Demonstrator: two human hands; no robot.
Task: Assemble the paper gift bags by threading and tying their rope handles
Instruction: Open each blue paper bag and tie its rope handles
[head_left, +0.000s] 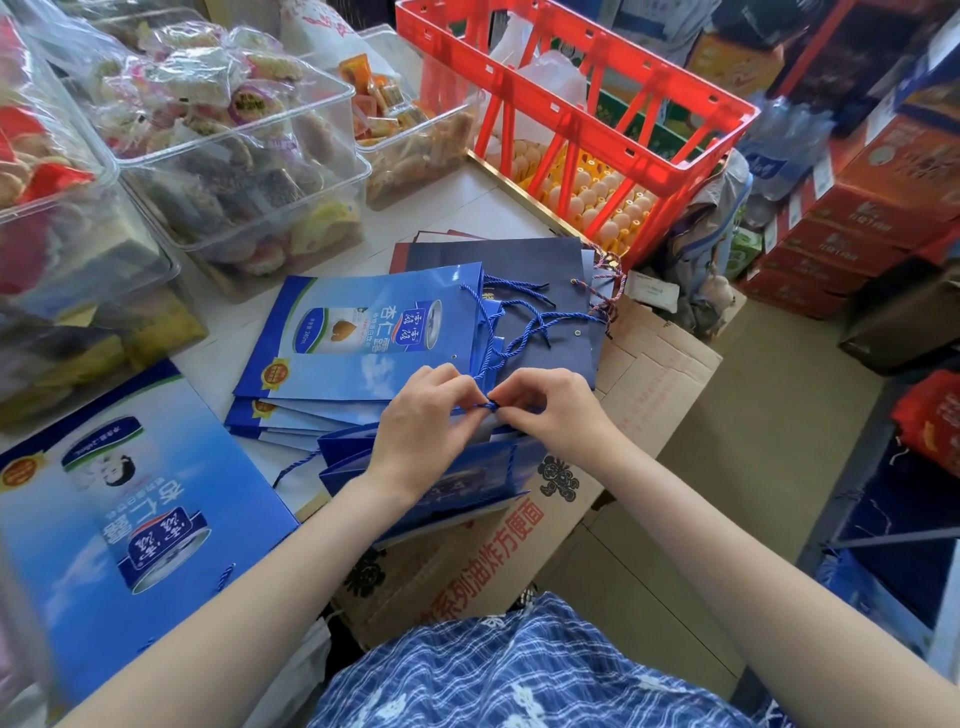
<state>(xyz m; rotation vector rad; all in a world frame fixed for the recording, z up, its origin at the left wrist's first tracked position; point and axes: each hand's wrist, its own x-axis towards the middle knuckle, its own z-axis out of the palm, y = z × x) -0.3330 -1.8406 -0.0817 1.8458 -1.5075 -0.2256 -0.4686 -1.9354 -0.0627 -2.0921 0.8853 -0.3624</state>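
Observation:
A folded blue paper gift bag (467, 483) lies under my wrists on a flattened cardboard box (649, 395). A short piece of blue rope (487, 406) sits at its top edge, looped into a knot. My left hand (421, 421) pinches that rope from the left and my right hand (550, 405) pinches it from the right, fingertips almost meeting. Behind them a stack of flat blue printed bags (358, 338) lies on the table, with several loose blue rope handles (519, 322) trailing over a dark navy bag (524, 270).
A large blue bag (119, 519) lies flat at lower left. Clear plastic tubs of wrapped snacks (223, 135) fill the back left. A red crate (576, 119) stands over trays of eggs (608, 202). Stacked cartons (872, 197) crowd the right, above bare floor.

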